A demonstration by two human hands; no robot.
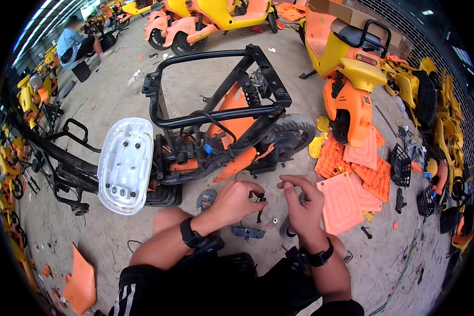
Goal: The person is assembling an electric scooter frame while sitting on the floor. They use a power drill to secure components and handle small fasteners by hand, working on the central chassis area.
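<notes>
My left hand point(236, 200) is closed in a pinch on a short black cable piece point(260, 210), which hangs down from the fingertips. To its right, my right hand point(304, 205) is raised with thumb and forefinger bent together; whatever it may hold is too small to make out. Below the hands, a dark oblong part point(248, 232) lies on the floor, and a small metal ring-like piece point(275, 221) sits beside it. In front of me stands a stripped scooter with a black tubular frame point(216, 122), an orange panel point(233, 118) and a rear wheel point(295, 138).
A white oval tray point(125, 163) with several bolts stands left of the frame. Orange panels point(342, 203) lie stacked at right, near black baskets point(401, 165). A yellow-orange scooter point(347, 63) stands behind. One orange panel point(80, 279) lies lower left. A person point(73, 45) sits far left.
</notes>
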